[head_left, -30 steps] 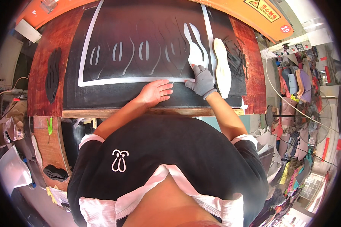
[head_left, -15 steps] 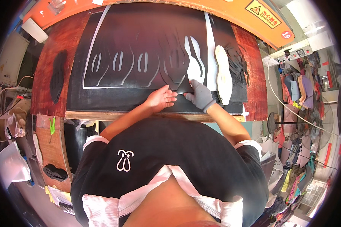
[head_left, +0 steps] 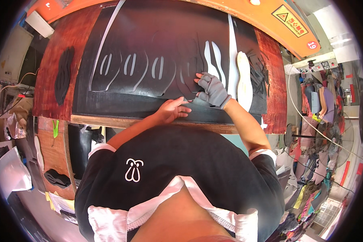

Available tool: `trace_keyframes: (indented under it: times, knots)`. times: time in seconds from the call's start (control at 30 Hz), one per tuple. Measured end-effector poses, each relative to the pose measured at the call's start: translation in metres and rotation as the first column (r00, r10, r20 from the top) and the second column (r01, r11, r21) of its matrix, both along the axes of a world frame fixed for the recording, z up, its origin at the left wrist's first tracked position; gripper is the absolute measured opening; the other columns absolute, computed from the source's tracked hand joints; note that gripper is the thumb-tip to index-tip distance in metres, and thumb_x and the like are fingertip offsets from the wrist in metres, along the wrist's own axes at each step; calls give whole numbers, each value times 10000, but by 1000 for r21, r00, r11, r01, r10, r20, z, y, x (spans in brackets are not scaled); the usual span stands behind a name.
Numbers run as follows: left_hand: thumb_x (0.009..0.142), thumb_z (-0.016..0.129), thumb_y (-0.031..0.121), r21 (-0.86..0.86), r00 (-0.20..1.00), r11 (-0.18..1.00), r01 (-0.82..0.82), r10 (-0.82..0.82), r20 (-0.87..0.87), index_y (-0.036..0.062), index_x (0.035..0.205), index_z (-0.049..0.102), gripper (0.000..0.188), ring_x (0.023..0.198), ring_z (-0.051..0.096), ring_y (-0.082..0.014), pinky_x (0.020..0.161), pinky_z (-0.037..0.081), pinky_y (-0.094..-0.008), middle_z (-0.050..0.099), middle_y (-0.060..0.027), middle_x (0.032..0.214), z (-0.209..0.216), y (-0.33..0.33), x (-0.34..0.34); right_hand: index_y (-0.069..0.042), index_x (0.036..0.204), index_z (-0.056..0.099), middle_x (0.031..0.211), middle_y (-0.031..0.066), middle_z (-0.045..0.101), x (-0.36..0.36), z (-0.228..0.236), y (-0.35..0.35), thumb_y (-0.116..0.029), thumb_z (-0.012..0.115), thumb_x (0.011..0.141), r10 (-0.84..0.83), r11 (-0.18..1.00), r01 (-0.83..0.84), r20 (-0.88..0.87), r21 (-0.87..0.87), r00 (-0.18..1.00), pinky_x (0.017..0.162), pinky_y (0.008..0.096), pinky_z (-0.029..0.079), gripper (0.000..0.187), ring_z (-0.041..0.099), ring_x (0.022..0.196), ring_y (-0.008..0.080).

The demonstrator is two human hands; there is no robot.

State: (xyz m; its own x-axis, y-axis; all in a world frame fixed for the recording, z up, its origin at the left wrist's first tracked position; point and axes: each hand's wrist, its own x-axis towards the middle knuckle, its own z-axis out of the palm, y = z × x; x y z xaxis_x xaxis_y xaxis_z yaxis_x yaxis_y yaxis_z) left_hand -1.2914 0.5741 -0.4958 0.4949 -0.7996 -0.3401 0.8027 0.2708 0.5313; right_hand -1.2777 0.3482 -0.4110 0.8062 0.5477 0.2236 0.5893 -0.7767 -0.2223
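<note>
A black sheet (head_left: 121,103) with sole outlines and paired slots cut through it lies on the table in front of me. My right hand (head_left: 214,90), in a grey fingerless glove, curls its fingers over the edge of a dark sole-shaped piece (head_left: 188,74). Part of that piece is hidden under the hand. My bare left hand (head_left: 173,111) is close by on the left, thumb raised near the piece's lower tip and fingers apart. White shows through a sole-shaped gap (head_left: 208,56) just beyond my right hand.
A pale sole-shaped template (head_left: 243,82) lies at the right, beside black offcut strips (head_left: 260,74). Several dark soles are stacked (head_left: 63,76) on the reddish board (head_left: 42,94) at the left. An orange machine beam (head_left: 246,14) crosses the far side.
My right hand has moved left and away from me, onto the dark piece. The left hand has shifted slightly nearer me, its fingers more bent. The view has shifted a little.
</note>
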Motion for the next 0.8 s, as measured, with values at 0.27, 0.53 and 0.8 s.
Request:
trace_keyframes:
  times: [0.27, 0.53, 0.8]
  knots:
    - [985, 365, 458, -56, 1000, 998, 19, -18, 18, 38, 1326, 391, 542, 1020, 561, -220, 862, 473, -376, 527, -121, 1214, 0, -1, 2, -18, 1057, 610, 1044, 156, 639, -4, 0, 9, -11, 620, 685, -2, 985, -32, 196, 169, 981, 859, 393, 484, 373, 604, 956, 346]
    - [956, 343, 554, -121, 999, 993, 15, -11, 39, 8, 1314, 395, 655, 979, 584, -236, 853, 479, -384, 538, -142, 1234, -10, -3, 1, 11, 1080, 584, 1153, 184, 576, -6, -12, 35, -133, 672, 698, 55, 997, -68, 267, 40, 962, 870, 432, 464, 418, 563, 1034, 362]
    - [866, 589, 310, 514, 396, 761, -397, -363, 844, 31, 886, 671, 292, 682, 631, -272, 644, 497, -373, 664, -127, 791, 67, 30, 17, -13, 922, 568, 718, 77, 519, 18, 25, 17, -232, 506, 961, -352, 690, 342, -117, 638, 929, 642, 293, 417, 231, 482, 678, 156]
